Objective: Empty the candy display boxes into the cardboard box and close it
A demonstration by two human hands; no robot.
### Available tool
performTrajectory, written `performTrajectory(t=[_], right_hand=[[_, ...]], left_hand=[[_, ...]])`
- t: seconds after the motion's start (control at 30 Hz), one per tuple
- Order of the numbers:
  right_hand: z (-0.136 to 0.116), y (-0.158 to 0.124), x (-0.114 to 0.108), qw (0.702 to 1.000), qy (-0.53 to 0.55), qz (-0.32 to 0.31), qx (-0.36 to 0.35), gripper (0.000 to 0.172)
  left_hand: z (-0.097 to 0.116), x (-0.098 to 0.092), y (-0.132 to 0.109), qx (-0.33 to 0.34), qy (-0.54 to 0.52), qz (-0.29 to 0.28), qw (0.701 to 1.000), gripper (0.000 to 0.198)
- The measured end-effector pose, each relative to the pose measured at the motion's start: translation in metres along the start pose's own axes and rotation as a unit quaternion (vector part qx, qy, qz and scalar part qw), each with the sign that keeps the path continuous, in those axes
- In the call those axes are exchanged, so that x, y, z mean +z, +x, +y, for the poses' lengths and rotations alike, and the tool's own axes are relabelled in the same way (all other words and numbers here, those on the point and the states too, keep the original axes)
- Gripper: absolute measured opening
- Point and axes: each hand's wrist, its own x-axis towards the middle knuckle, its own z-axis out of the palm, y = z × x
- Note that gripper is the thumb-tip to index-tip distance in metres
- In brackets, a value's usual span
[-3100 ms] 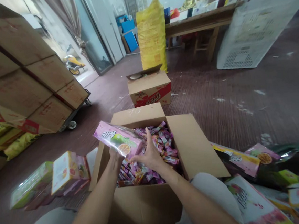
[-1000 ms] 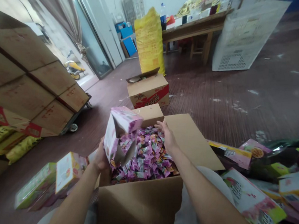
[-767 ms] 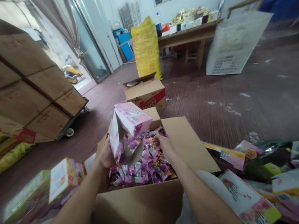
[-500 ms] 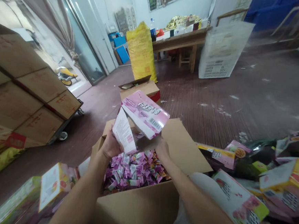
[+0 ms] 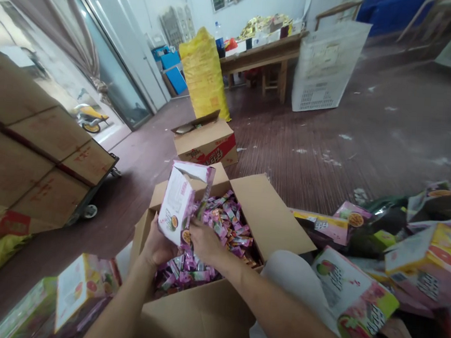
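My left hand [image 5: 156,247] grips the lower end of an opened pink candy carton [image 5: 180,199], held upright over a large open cardboard box [image 5: 272,214]. My right hand [image 5: 204,243] is closed on the carton's lower right corner. The box is heaped with small purple and pink wrapped candies [image 5: 227,224]. Both forearms reach in from the bottom of the view.
Pink and green cartons [image 5: 350,298] pile up at the right; more lie at the lower left [image 5: 79,293]. A trolley of stacked brown boxes [image 5: 42,165] stands left. Beyond are a smaller red-printed box [image 5: 208,141], a yellow sack [image 5: 204,73], a wooden table [image 5: 265,55] and a white crate [image 5: 327,67].
The carton was tipped over the box and its candies spilled out. It has since swung back upright, and my right hand came off the candy heap to grip its lower corner.
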Motion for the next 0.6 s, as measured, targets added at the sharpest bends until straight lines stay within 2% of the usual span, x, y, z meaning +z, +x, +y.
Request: performTrajectory(t=[0.07, 0.1, 0.17, 0.27, 0.4, 0.5, 0.53, 0.6], right_hand=[[0.002, -0.002, 0.001, 0.99, -0.097, -0.102, -0.021, 0.035], [0.002, -0.004, 0.002, 0.981, -0.14, -0.133, -0.035, 0.037], [0.004, -0.009, 0.005, 0.971, -0.185, -0.143, -0.059, 0.04], [0.006, -0.012, 0.011, 0.978, -0.169, -0.094, -0.077, 0.039], [0.009, -0.008, 0.016, 0.984, -0.146, -0.06, -0.078, 0.035], [0.008, -0.004, 0.01, 0.986, -0.145, -0.06, -0.057, 0.025], [0.007, -0.004, 0.006, 0.989, -0.139, -0.04, -0.041, 0.023], [0.003, -0.005, -0.006, 0.992, -0.116, 0.044, 0.004, 0.026]], left_hand=[[0.001, -0.001, 0.0, -0.031, 0.007, -0.009, 0.999, 0.066], [0.001, -0.002, -0.001, -0.041, 0.01, -0.017, 0.999, 0.068], [0.002, -0.003, -0.002, -0.044, 0.016, -0.036, 0.998, 0.074], [0.0, -0.005, -0.003, -0.04, 0.027, -0.043, 0.998, 0.078], [-0.001, 0.001, -0.005, -0.025, 0.025, -0.015, 0.999, 0.073], [0.008, 0.012, -0.012, 0.045, 0.025, 0.012, 0.999, 0.064], [0.012, 0.015, -0.016, 0.077, 0.028, 0.028, 0.996, 0.061], [0.025, 0.016, -0.026, 0.139, 0.038, 0.069, 0.987, 0.058]])
